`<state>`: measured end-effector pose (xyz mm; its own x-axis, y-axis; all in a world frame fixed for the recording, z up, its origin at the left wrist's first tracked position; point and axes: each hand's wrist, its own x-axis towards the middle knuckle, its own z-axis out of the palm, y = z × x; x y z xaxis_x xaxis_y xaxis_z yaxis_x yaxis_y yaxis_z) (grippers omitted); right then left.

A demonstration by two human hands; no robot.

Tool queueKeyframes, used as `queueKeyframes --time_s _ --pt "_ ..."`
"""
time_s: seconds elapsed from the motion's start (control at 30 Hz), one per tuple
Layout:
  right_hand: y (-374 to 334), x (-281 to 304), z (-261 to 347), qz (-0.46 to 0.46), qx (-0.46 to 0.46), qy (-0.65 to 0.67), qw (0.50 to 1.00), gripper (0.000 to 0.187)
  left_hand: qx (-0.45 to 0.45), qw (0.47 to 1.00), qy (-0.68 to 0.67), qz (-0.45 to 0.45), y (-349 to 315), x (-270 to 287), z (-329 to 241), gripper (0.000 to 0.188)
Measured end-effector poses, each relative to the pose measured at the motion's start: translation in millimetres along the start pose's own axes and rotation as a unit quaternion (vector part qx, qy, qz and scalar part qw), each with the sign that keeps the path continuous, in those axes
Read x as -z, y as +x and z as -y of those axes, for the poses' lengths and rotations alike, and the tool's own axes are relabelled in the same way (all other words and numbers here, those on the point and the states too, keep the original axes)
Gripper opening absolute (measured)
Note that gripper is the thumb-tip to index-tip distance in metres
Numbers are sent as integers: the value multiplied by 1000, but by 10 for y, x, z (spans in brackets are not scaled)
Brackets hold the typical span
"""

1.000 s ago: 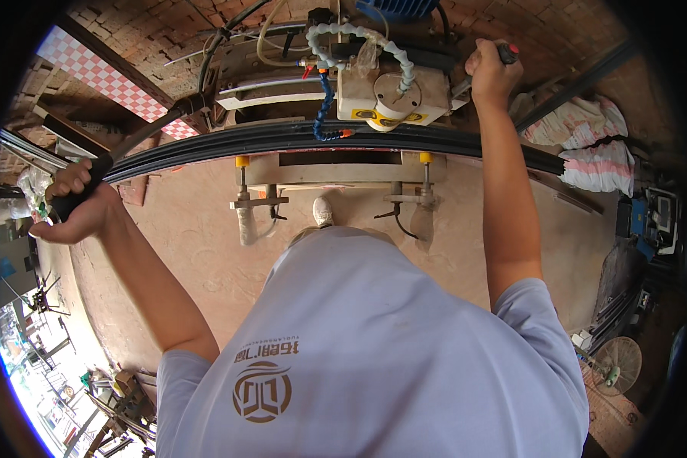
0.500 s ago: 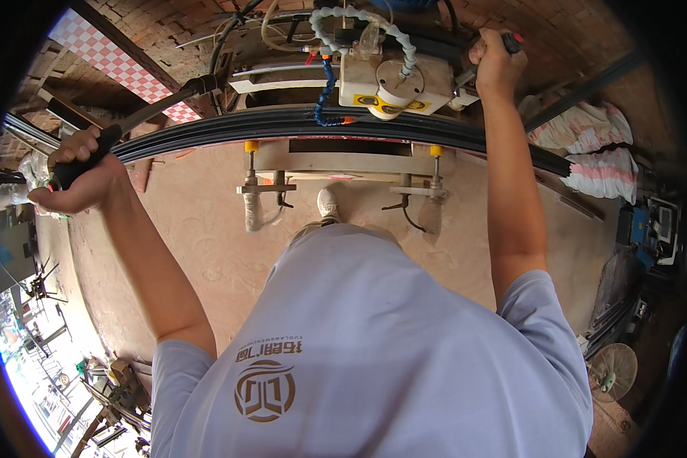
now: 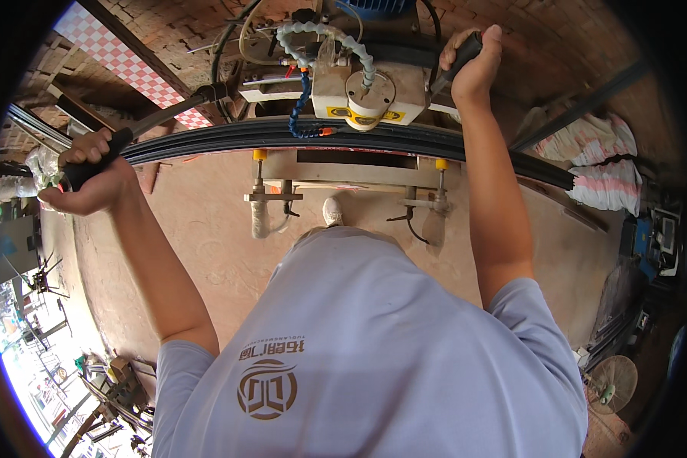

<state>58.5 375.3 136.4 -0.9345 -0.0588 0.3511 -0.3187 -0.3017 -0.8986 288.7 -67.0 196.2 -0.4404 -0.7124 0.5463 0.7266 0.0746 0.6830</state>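
My left hand (image 3: 95, 172) is closed round the black grip (image 3: 118, 143) of a long metal lever, thumb pointing out past its end. Up at the right, my right hand (image 3: 475, 72) wraps a second black handle (image 3: 464, 57), its thumb raised near the top. Between the two hands sits a cream machine head (image 3: 408, 95) with a round white spindle collar (image 3: 370, 95) and yellow labels. Below the head, long dark profile bars (image 3: 229, 136) lie across the machine. A grey segmented hose (image 3: 336, 32) and a blue one (image 3: 301, 95) curve beside the head; the blue hose's orange tip is near the bars.
Two upright clamps with yellow tops (image 3: 259, 155) (image 3: 441, 164) stand at the machine's front edge. White sacks (image 3: 607, 183) lie at the right, near a standing fan (image 3: 612, 384). A red-and-white checked panel (image 3: 122, 53) is at the upper left.
The machine head and its hoses have shifted left over the bars. My right hand has moved left with its handle and turned; my left hand has moved slightly, still holding its lever.
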Motion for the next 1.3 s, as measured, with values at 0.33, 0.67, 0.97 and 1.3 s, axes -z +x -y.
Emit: queueKeyframes --time_s 0.33,0.67,0.97,1.3 --pt "29 -20 -8 0 15 -33 999 85 -17 992 120 19 339 -251 20 80" --pt "40 -55 161 -12 -7 -60 998 77 -49 979 166 103 972 -556 177 73" --pt "-57 57 182 27 65 -133 989 71 -21 982 157 99 1422 -898 456 68" --pt "-2041 1007 -54 -40 69 -434 898 15 19 990 111 86 1475 -1017 536 53"
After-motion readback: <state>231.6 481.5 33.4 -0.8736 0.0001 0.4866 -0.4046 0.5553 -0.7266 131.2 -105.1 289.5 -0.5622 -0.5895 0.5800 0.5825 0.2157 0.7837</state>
